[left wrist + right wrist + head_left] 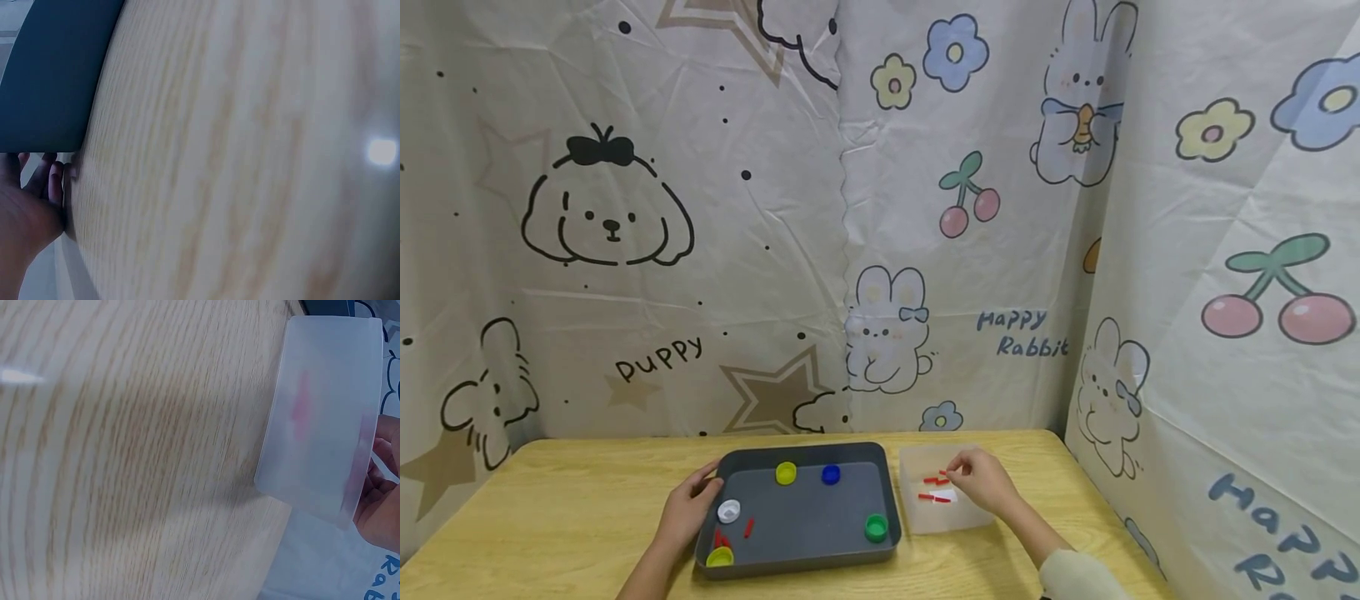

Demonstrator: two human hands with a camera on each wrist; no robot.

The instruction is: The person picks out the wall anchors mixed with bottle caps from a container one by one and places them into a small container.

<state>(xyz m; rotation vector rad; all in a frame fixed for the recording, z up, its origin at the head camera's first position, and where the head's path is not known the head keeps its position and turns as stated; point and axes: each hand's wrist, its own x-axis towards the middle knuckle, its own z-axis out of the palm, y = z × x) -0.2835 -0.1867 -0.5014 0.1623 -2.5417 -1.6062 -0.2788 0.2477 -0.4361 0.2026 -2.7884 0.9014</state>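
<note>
My left hand (688,504) holds the left rim of a dark grey tray (808,563); in the left wrist view, its fingers reach behind the tray's wall (53,75). My right hand (983,479) is over a translucent plastic box (951,523), its fingertips pinching a small red stick (943,472). Several more red sticks (934,498) lie in the box, showing blurred through its wall in the right wrist view. Inside the tray, a few red sticks (749,527) lie at the left, near a white cap (728,511) and a yellow cap (720,557).
Another yellow cap (786,473) and a blue cap (831,474) sit along the tray's far side, with a green cap (876,527) at its right. Tray and box stand side by side on a wooden table (572,500). Printed curtains (775,250) hang behind and to the right.
</note>
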